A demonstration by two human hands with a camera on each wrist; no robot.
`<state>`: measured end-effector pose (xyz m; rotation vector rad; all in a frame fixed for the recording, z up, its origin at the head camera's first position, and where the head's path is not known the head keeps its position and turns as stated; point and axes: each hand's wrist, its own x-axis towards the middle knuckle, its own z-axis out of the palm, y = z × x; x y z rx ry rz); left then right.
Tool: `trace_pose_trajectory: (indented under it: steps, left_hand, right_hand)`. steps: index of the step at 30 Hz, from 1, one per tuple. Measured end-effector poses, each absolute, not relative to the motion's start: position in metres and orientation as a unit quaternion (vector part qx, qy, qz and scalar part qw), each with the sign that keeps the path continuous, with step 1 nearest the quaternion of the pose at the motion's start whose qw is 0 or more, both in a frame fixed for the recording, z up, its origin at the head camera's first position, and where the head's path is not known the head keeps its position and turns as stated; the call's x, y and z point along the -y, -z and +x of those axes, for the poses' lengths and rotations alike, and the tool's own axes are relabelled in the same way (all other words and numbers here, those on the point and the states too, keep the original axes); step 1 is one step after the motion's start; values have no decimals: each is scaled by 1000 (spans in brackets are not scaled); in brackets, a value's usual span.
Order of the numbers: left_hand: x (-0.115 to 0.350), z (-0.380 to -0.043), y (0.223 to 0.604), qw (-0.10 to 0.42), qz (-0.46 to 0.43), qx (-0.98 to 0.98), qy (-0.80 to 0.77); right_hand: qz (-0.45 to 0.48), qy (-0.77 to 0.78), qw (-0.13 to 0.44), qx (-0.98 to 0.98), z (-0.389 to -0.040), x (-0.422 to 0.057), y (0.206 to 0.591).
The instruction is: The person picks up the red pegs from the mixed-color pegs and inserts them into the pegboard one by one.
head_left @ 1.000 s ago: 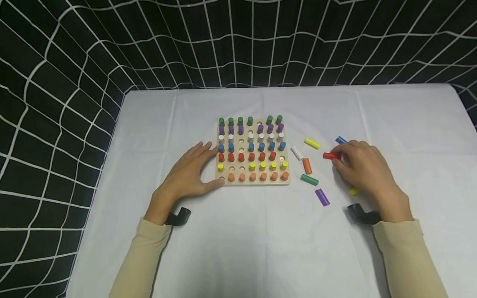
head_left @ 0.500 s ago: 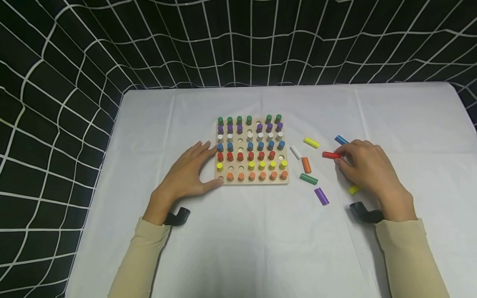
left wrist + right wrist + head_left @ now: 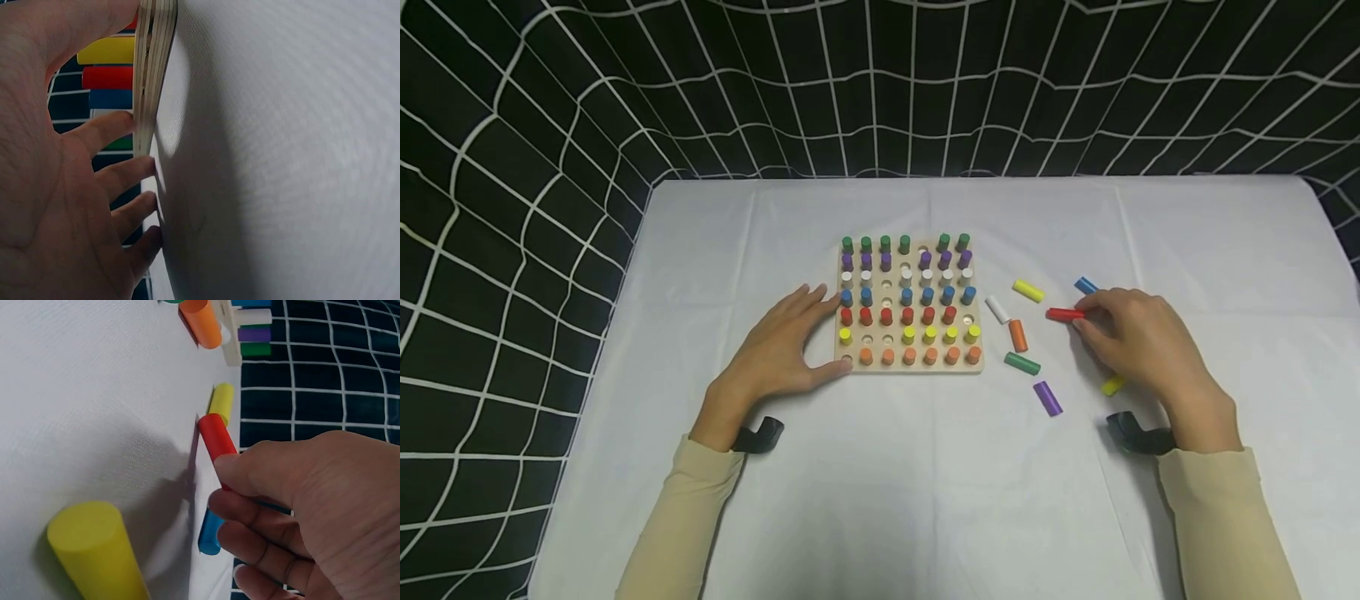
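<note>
My left hand (image 3: 778, 342) lies beside a square wooden pegboard (image 3: 898, 347), its thumb at the near left corner and a fingertip on the left edge. In the left wrist view its spread fingers (image 3: 103, 131) meet the board's layered side (image 3: 147, 81). Rows of green, purple, white, blue, red, yellow and orange pegs stand in the board, with several bare holes among them. To the right, my right hand (image 3: 1138, 337) pinches a red peg (image 3: 1062, 315) between thumb and forefinger. The right wrist view shows that red peg (image 3: 215, 434) tilted, one end jutting past the fingertips.
Between board and right hand lie loose pegs: yellow (image 3: 1028, 290), white (image 3: 997, 309), orange (image 3: 1018, 335), green (image 3: 1022, 362) and purple (image 3: 1048, 398). A blue peg (image 3: 1085, 285) and another yellow peg (image 3: 1112, 385) lie close to the right hand. Netting (image 3: 880, 129) hangs behind the white-covered table (image 3: 880, 500).
My right hand has shifted slightly right, and more of the red peg shows beyond its fingertips. The left hand and the board stay in place.
</note>
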<state>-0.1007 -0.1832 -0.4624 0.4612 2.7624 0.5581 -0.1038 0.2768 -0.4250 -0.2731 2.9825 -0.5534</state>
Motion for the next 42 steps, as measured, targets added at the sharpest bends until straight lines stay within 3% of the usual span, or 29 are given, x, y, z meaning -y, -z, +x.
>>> trace_pose_trajectory:
  steps: [17, 28, 42]
  left_hand:
    - [182, -100, 460, 147, 160, -957, -193]
    - [183, -101, 463, 145, 160, -958, -188]
    - [183, -100, 462, 140, 163, -957, -195]
  right_hand:
    - [-114, 203, 0, -972, -97, -274, 419]
    - [-125, 216, 9, -968, -96, -261, 417]
    - [-212, 200, -35, -956, -101, -237, 409]
